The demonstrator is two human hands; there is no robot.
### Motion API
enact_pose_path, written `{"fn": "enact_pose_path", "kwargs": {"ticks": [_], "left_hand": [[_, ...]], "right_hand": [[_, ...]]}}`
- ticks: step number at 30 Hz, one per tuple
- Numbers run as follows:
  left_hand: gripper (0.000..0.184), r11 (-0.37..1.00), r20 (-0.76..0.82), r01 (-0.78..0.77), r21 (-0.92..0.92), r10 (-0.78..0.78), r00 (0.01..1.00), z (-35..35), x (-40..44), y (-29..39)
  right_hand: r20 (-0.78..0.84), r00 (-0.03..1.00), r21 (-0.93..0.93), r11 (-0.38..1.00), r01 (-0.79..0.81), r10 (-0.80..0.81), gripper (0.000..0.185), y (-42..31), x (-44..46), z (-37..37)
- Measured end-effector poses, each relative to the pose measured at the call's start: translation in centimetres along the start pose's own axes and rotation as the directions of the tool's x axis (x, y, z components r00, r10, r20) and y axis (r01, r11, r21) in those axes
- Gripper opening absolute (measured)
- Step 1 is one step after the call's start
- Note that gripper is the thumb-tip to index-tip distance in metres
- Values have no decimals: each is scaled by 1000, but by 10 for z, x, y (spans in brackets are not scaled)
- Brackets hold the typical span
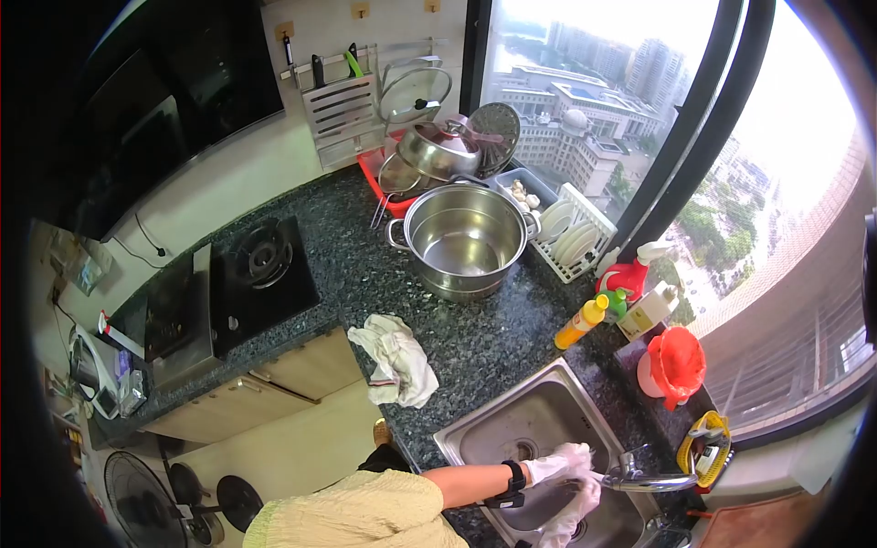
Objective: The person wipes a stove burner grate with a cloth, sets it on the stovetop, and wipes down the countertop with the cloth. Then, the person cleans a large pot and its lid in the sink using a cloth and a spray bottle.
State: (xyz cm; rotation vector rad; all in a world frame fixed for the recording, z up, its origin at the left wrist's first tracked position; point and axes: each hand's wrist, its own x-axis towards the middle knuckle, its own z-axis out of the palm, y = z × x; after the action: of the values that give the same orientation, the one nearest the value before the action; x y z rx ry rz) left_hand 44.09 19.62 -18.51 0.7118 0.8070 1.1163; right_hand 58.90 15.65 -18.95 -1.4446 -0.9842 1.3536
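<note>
My left hand (566, 462), in a whitish glove, is over the metal sink (486, 429), close to the spout of the faucet (650, 479). Its fingers are blurred, so their closure is unclear. Just below it my right hand (575, 513), also gloved, reaches over the sink's second basin with its fingers stretched toward the spout. I see nothing held in either hand. A black band (515, 474) circles my left wrist. The drain (524, 450) shows in the first basin.
A large steel pot (461, 239) stands on the dark counter (352, 247) near a crumpled white cloth (398, 363). A yellow bottle (582, 321), a red-lined bin (674, 363) and a yellow basket (705, 449) line the window side. Plates fill a white rack (574, 236).
</note>
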Motion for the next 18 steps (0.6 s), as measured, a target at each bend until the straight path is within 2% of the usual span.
{"fn": "enact_pose_path", "kwargs": {"ticks": [1, 2, 3, 4, 5, 6, 7, 8, 9, 10, 11, 12, 13, 15, 18], "left_hand": [[24, 920, 14, -132, 369, 137, 990, 5, -2, 7], [24, 693, 27, -215, 689, 271, 962, 8, -1, 8], [24, 633, 42, -259, 730, 337, 941, 14, -2, 8], [25, 672, 0, -219, 707, 310, 951, 7, 15, -27], [28, 710, -42, -179, 681, 282, 958, 1, 32, -63], [30, 635, -91, -129, 761, 302, 949, -8, 45, -86], [34, 553, -139, -72, 830, 330, 934, -16, 56, -101], [37, 411, -94, 6, 912, 195, 976, -12, 31, -51], [39, 242, -47, 32, 970, 56, 997, -4, -2, 17], [34, 516, -37, 34, 856, -4, 999, -6, -1, 4], [30, 742, -27, 66, 667, -64, 998, -9, 0, -10], [30, 996, 48, 37, 86, -41, 998, -20, 1, -58], [32, 848, 89, 32, -528, 18, 996, -26, 0, -87], [34, 982, 151, 95, -165, -70, 986, -15, -21, -49], [39, 943, 158, 84, 322, -141, 977, 0, -61, 44]], "right_hand": [[-142, 990, 224, 974, 34, -2, 25, 4, 2, 9], [27, 995, 374, 923, -97, 94, 27, 15, 10, 10], [205, 966, 491, 836, -244, 161, 30, 26, 20, 14], [385, 903, 568, 722, -396, 192, 33, 46, 39, 15], [387, 921, 294, 942, -164, 39, 38, 61, 49, 14], [380, 918, -7, 992, 126, -114, 43, 75, 59, 13], [385, 920, 378, 922, -83, -75, 45, 35, 32, 37], [405, 914, 687, 671, -279, -35, 47, 7, 11, 56], [76, 984, 734, 659, -163, 159, 49, 19, 11, 55], [460, 819, 680, 730, -75, -344, 50, 15, 11, 53], [374, 906, 507, 862, -22, -197, 50, -38, -27, 76], [319, 935, 354, 935, 33, -154, 50, -50, -41, 88], [293, 942, 228, 969, 96, -162, 50, -45, -38, 92], [248, 952, 22, 984, 178, -178, 49, -34, -33, 82], [182, 965, -130, 968, 213, -188, 49, -17, -13, 56]]}}
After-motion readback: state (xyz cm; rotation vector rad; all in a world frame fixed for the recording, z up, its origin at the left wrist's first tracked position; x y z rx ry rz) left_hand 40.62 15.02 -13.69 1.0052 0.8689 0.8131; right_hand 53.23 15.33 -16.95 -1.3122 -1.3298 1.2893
